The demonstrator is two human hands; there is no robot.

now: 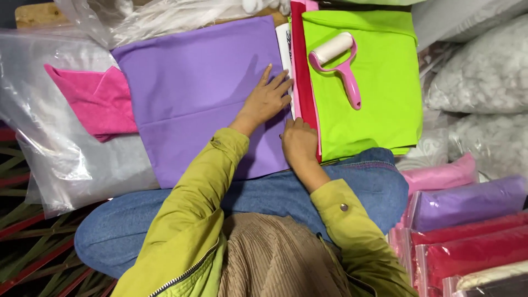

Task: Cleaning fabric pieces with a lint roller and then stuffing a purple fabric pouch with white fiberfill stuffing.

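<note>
Far left: clear plastic bag (55, 132), with a pink cloth (96, 99) lying on it, just beside the purple fabric's left edge.

Middle: purple fabric (192, 93) spread flat across the lap and work surface, long axis running away from the body, right edge beside a thin white strip and the red fabric (302, 60).

On that right edge: left hand (267, 100), grip open, fingers flat and pressing down on the purple cloth. Just below and to its right: right hand (300, 144), at the near corner where purple meets red; grip curled over the seam, whether pinching anything cannot be told. Both hands at the same edge, the right nearer the body.

Further right: lime-green fabric (374, 93) with a pink lint roller (341, 66) lying on it, handle pointing toward the body, well apart from either hand.

Far right: bagged cushions (473, 203) in pink, purple and red.
</note>
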